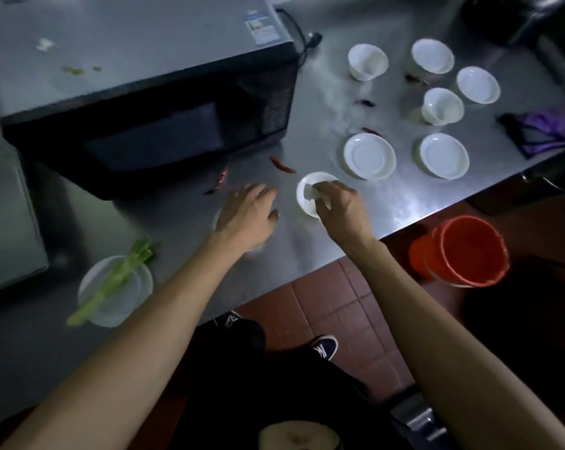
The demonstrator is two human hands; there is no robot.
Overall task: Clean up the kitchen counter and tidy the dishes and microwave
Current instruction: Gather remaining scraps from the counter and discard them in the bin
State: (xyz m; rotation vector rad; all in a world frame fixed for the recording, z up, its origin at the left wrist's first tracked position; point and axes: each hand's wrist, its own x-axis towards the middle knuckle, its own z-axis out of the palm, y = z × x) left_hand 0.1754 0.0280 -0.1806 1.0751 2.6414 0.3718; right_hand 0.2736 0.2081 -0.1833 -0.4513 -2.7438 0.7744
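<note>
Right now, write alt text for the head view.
A person's right hand holds a crumpled white wad in a small white dish on a steel counter, left hand open beside it. Microwave behind; white bowls and saucers to the right.

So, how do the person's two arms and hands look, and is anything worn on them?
Both forearms are bare up to the frame edge: no sleeves, gloves, watch or rings show. The left hand and the right hand are bare too, slightly blurred.
</note>
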